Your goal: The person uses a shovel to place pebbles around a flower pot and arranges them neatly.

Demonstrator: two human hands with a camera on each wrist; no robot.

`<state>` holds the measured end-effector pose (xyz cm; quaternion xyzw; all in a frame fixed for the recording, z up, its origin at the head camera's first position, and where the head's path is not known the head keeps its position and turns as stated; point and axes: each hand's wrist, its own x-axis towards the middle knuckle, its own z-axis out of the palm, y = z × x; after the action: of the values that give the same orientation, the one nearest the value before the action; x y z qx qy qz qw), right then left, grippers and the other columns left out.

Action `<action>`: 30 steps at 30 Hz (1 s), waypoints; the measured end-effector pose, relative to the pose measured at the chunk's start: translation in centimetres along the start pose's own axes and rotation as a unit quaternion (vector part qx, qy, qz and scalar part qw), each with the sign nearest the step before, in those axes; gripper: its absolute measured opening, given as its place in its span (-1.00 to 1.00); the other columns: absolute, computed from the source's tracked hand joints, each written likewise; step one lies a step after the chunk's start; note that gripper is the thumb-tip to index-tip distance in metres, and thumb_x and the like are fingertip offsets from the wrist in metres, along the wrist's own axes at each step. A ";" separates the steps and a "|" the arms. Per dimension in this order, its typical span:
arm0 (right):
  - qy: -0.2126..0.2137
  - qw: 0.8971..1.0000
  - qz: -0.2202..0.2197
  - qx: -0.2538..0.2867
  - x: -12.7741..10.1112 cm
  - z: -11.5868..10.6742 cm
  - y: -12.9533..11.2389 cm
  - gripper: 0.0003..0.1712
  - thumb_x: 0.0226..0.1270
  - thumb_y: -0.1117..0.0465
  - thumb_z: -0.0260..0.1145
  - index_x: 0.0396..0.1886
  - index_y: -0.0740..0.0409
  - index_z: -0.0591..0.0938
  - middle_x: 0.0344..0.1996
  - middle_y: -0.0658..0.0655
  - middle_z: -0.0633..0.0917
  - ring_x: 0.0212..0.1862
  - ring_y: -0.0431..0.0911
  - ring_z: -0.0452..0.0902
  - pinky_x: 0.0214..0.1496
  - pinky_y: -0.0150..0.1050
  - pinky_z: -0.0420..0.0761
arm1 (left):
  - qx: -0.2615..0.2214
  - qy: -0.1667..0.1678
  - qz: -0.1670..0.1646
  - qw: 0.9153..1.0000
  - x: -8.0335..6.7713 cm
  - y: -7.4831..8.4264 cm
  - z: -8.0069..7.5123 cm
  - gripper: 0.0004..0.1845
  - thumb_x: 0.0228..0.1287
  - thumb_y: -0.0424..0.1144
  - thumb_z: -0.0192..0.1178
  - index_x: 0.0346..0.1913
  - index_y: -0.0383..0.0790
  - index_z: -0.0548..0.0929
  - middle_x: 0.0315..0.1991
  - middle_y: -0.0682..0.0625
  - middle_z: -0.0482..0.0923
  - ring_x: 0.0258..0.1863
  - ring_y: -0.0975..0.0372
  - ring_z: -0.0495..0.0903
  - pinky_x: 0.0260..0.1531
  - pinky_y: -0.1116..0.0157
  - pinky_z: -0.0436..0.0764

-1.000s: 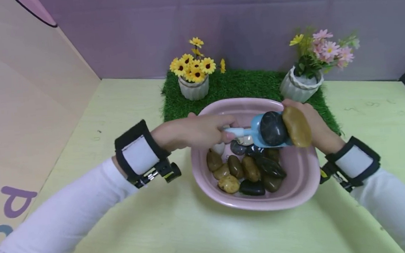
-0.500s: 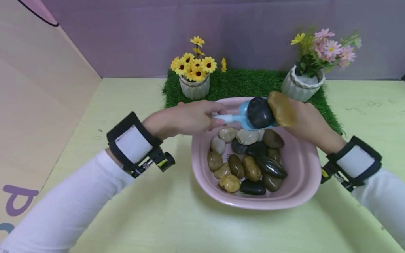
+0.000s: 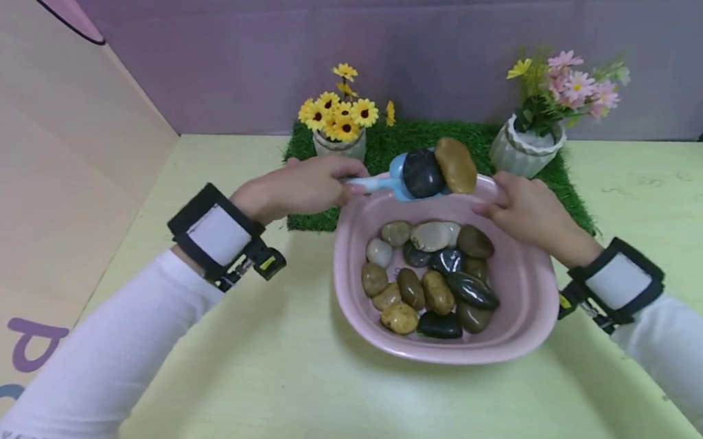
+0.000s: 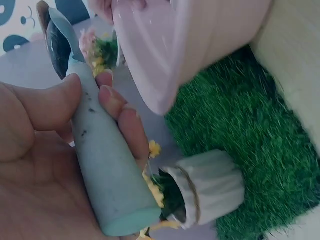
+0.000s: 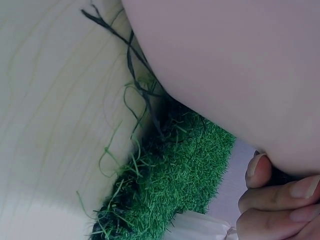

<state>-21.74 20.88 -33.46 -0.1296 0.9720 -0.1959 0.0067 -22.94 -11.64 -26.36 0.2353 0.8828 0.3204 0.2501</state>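
Observation:
My left hand point(image 3: 314, 184) grips the pale handle point(image 4: 107, 150) of a small light-blue scoop point(image 3: 396, 178). A black stone point(image 3: 422, 172) and a tan stone point(image 3: 456, 165) ride side by side on its blade, over the far rim of a pink basin point(image 3: 357, 315). My right hand point(image 3: 534, 215) holds the basin's far right rim, with the thumb inside and the fingers curled under the outside in the right wrist view. Wet-looking stones point(image 3: 436, 292) in brown, black and white lie on the basin's floor.
Behind the basin lies a green artificial grass mat point(image 3: 432, 137). On it stand a white pot point(image 3: 341, 144) of yellow flowers point(image 3: 343, 115) and another white pot point(image 3: 525, 147) with pink flowers point(image 3: 577, 88). The wooden table point(image 3: 266, 391) meets a purple-grey backdrop point(image 3: 240, 70).
My left hand has moved up and to the left, carrying the scoop and its two stones from above the basin's middle to its far rim. My right hand stays at the rim.

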 end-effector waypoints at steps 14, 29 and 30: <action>-0.005 1.000 -0.003 -0.002 0.1 -0.1 0.0 -0.59 0.38 0.02 0.28 -0.46 0.17 0.34 -0.64 0.10 0.37 -0.60 -0.03 0.37 -0.57 -0.21 0.37 | -0.033 0.008 -0.024 0.999 -0.4 -2.2 -0.9 -0.81 0.58 -0.17 -0.14 -0.08 -0.15 0.47 -0.42 -0.02 0.28 -0.48 0.20 0.21 -0.33 0.29 0.32; -0.003 1.000 -0.005 0.002 0.0 -0.1 0.0 -0.60 0.38 0.03 0.28 -0.44 0.18 0.34 -0.64 0.10 0.38 -0.61 -0.04 0.40 -0.59 -0.21 0.40 | -0.005 0.044 -0.034 0.998 -0.5 -4.9 -1.2 -0.76 0.56 -0.10 -0.09 -0.10 -0.19 0.49 -0.40 -0.03 0.32 -0.49 0.20 0.23 -0.38 0.27 0.31; -0.002 1.000 -0.006 0.002 0.0 -0.1 0.0 -0.60 0.38 0.03 0.28 -0.44 0.18 0.34 -0.64 0.10 0.38 -0.61 -0.04 0.40 -0.60 -0.21 0.40 | -0.003 0.048 -0.034 0.998 -0.5 -5.0 -1.2 -0.75 0.55 -0.08 -0.07 -0.09 -0.19 0.50 -0.40 -0.02 0.32 -0.49 0.20 0.23 -0.37 0.27 0.31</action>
<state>-21.73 20.92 -33.42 -0.1363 0.9708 -0.1974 0.0080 -24.57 -15.92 -28.85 0.1890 0.9004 0.3250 0.2188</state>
